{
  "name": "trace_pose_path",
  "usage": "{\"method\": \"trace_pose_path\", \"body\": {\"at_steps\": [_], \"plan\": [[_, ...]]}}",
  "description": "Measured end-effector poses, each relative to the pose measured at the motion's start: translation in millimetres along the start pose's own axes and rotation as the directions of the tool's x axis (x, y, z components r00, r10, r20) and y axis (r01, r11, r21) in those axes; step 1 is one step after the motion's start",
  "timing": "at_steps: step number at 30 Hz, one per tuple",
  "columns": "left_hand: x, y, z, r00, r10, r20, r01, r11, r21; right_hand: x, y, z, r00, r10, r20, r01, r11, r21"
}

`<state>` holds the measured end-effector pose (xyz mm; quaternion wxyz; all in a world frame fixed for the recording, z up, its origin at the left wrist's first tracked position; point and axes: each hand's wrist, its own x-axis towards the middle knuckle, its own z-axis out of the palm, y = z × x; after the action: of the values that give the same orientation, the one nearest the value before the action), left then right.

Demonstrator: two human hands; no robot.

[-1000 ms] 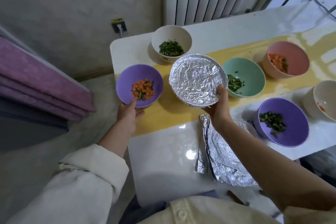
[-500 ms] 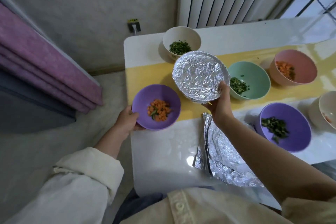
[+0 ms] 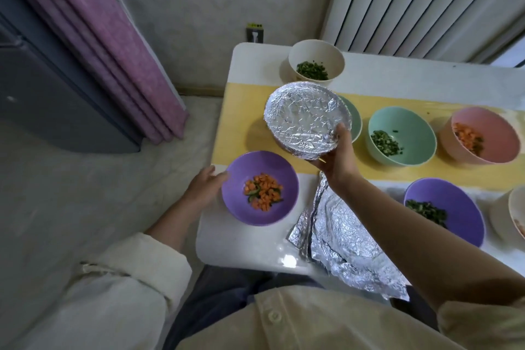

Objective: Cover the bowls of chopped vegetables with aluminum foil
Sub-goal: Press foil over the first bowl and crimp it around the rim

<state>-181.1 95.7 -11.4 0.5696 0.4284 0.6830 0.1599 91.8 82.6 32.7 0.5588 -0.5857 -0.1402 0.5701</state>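
Note:
My right hand (image 3: 338, 159) grips a foil-covered bowl (image 3: 304, 119) by its near rim and holds it tilted above the yellow strip of the table. A purple bowl of chopped carrot and green bits (image 3: 260, 187) stands uncovered at the table's near left corner. My left hand (image 3: 206, 186) touches its left side with relaxed, straight fingers. Crumpled aluminum foil sheets (image 3: 343, 239) lie on the table under my right forearm.
Uncovered bowls stand around: cream with greens (image 3: 316, 61), a green one partly hidden behind the foil-covered bowl (image 3: 353, 119), green with greens (image 3: 400, 139), pink with carrot (image 3: 483, 139), purple with greens (image 3: 443, 210), cream at the right edge (image 3: 515, 214). The white table (image 3: 241, 247) ends left.
My left hand has brought the purple carrot bowl down onto the table's near left corner and loosened its grip. The foil-covered bowl stays up in my right hand.

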Motion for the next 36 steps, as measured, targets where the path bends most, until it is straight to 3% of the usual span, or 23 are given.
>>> {"method": "trace_pose_path", "body": {"at_steps": [2, 4, 9, 12, 18, 24, 29, 36], "plan": [[1, 9, -3, 0.973, 0.093, -0.211, -0.107, 0.993, -0.055, 3, 0, 5, 1.0, 0.002, 0.006, -0.002, 1.0, -0.006], [6, 20, -5, 0.954, 0.144, -0.263, -0.185, 0.973, -0.137, 7, 1, 13, 1.0, 0.009, 0.013, -0.009, 1.0, -0.011], [26, 76, 1, 0.968, 0.215, -0.129, -0.247, 0.908, -0.34, 24, -5, 37, 0.999, 0.028, 0.034, -0.026, 0.997, -0.067], [44, 103, -5, 0.99, 0.134, -0.047, -0.141, 0.885, -0.443, 40, -10, 53, 0.997, 0.036, 0.065, -0.028, 0.992, -0.12], [83, 129, -19, 0.974, 0.023, 0.227, 0.071, 0.915, -0.397, 72, -13, 83, 0.981, 0.073, 0.177, -0.033, 0.975, -0.218], [121, 140, -18, 0.986, 0.053, 0.156, 0.018, 0.905, -0.425, 109, -14, 102, 0.985, 0.063, 0.161, -0.038, 0.987, -0.157], [152, 137, -14, 0.998, 0.06, 0.032, -0.035, 0.861, -0.507, 134, -4, 107, 0.996, 0.052, -0.078, -0.069, 0.968, -0.243], [171, 135, 0, 0.994, -0.008, 0.113, 0.07, 0.826, -0.559, 149, -2, 115, 0.996, 0.078, -0.045, -0.087, 0.968, -0.237]]}}
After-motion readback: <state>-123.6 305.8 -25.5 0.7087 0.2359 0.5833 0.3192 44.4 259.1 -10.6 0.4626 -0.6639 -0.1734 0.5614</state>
